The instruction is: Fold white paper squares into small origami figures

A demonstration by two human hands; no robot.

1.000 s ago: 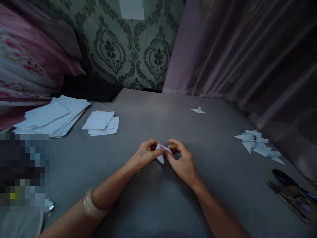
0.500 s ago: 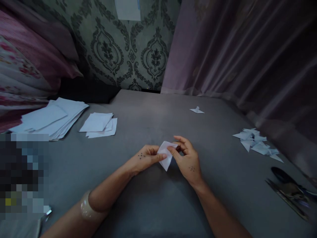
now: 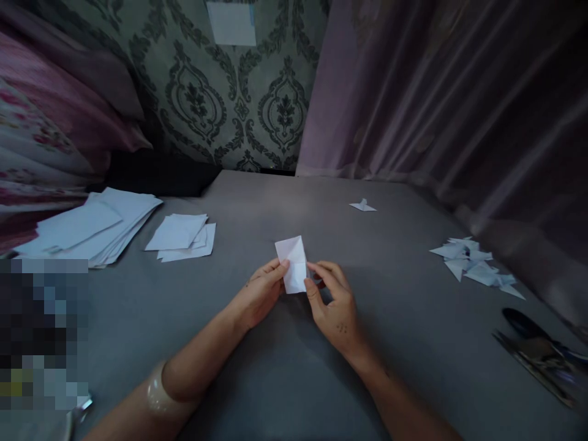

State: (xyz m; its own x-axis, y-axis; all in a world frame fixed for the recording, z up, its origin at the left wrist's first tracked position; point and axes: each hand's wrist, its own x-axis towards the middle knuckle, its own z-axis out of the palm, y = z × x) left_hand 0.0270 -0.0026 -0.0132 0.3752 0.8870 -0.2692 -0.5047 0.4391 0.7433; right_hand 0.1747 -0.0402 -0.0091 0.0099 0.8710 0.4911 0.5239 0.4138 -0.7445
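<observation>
A small sheet of white paper [image 3: 295, 260] with crease lines stands tilted between my two hands, above the grey tabletop. My left hand [image 3: 263, 289] pinches its left edge, the thumb on the near face and the other fingers mostly hidden behind. At the lower right edge, my right hand [image 3: 334, 306] has its thumb and fingertips closed on the paper. The back of the paper is out of sight.
Left lie a small pile of white paper squares [image 3: 179, 233] and a larger stack of sheets [image 3: 92, 223]. One folded paper bird [image 3: 363, 206] sits far back. Several folded paper pieces [image 3: 473, 260] are heaped right, with scissors [image 3: 533, 361] nearer. A blurred patch covers the left edge.
The paper has gone from a folded diamond shape to a wider, more opened rectangle with creases showing. Both hands have shifted slightly left, and the right thumb has moved down to the paper's lower right edge.
</observation>
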